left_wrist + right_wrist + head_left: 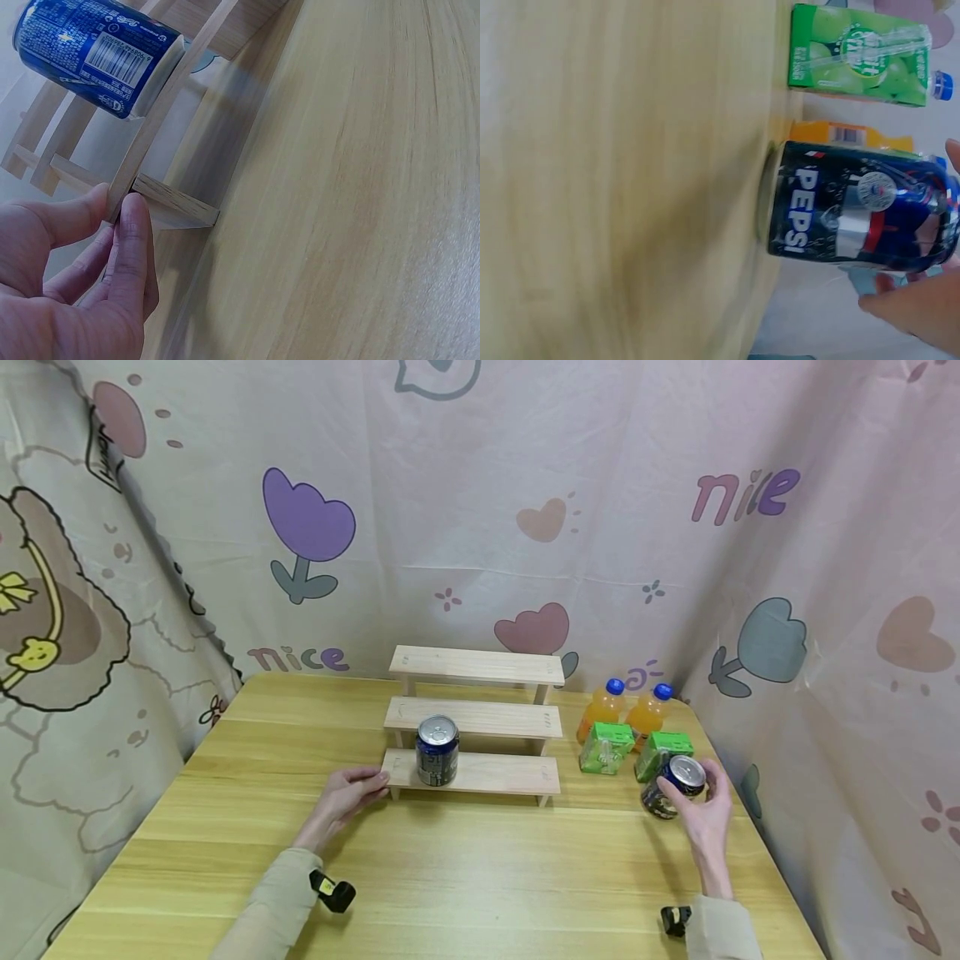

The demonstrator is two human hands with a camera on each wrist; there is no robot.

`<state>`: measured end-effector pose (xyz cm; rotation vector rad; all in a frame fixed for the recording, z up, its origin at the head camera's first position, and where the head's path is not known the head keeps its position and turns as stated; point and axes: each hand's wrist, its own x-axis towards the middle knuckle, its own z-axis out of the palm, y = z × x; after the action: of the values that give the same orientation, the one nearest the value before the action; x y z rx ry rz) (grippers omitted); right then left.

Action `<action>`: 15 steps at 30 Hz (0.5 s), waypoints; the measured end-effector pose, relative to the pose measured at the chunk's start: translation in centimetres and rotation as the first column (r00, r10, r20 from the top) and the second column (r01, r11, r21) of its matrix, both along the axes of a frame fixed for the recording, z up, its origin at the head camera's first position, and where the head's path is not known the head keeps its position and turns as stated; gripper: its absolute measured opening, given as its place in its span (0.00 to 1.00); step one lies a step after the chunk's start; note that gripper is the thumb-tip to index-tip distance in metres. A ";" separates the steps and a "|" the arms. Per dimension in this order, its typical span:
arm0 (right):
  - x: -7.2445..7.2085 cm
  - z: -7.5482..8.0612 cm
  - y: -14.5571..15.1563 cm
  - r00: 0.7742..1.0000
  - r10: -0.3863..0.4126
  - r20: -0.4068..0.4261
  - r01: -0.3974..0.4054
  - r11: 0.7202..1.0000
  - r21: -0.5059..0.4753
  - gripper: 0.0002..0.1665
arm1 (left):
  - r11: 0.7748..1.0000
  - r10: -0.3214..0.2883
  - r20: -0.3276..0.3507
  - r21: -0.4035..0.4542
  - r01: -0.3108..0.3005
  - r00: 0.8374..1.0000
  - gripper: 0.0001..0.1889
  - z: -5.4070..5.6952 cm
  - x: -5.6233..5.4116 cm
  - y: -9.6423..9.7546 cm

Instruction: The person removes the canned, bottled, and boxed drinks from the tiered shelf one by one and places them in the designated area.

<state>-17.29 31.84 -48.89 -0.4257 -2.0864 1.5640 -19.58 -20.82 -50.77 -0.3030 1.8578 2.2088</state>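
Note:
A three-step wooden shelf (510, 774) stands at the back middle of the table. My left hand (345, 799) pinches the left end of its lowest board between thumb and fingers, plainly seen in the left wrist view. On that board a blue drink can (437, 752) stands upright, left of the middle. Over at the right, my right hand (708, 814) grips a dark blue Pepsi can (832, 210) near its top. The can's base is at or just above the tabletop; I cannot tell whether it touches.
Behind the Pepsi can are two green juice cartons (606, 748) and two orange drink bottles (602, 706) with blue caps. The wooden table (480, 877) reaches back to a patterned curtain (450, 527), which also hangs along both sides.

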 end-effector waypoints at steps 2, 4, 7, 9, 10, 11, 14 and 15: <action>0.1 0.4 -0.2 1.000 -0.005 -0.013 0.006 1.000 0.023 0.45 | 1.000 -0.001 0.001 0.000 0.001 1.000 0.28 0.0 0.0 0.0; 0.2 0.8 -0.4 1.000 -0.011 -0.016 0.011 0.999 0.053 0.48 | 1.000 -0.001 0.001 0.000 0.001 1.000 0.27 0.0 0.0 0.0; 0.4 1.7 -1.0 1.000 -0.016 -0.021 0.018 0.996 0.089 0.49 | 1.000 -0.003 0.001 0.002 0.003 1.000 0.28 0.0 0.0 0.0; 0.4 2.3 -1.7 0.999 -0.022 -0.034 0.026 0.993 0.118 0.48 | 1.000 -0.002 0.001 0.003 0.002 1.000 0.28 0.0 -0.1 0.0; 0.3 2.6 -2.0 0.999 -0.020 -0.046 0.026 0.991 0.128 0.47 | 1.000 -0.002 0.000 0.003 0.002 1.000 0.28 0.0 -0.1 0.0; 0.3 2.9 -2.4 0.998 -0.014 -0.057 0.022 0.990 0.138 0.47 | 1.000 -0.002 0.000 0.003 0.002 1.000 0.28 -0.1 -0.1 0.0; -0.1 3.5 -3.5 0.995 0.018 -0.096 -0.002 0.988 0.156 0.45 | 1.000 -0.005 -0.002 0.001 0.005 1.000 0.28 -0.1 -0.1 0.0; -0.2 3.7 -3.9 0.993 0.035 -0.110 -0.018 0.987 0.159 0.44 | 1.000 -0.005 -0.002 0.000 0.005 1.000 0.27 -0.1 -0.1 0.0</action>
<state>-17.48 27.98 -45.20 -0.2487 -2.1169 1.3912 -19.67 -20.83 -50.83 -0.2963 1.8574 2.2067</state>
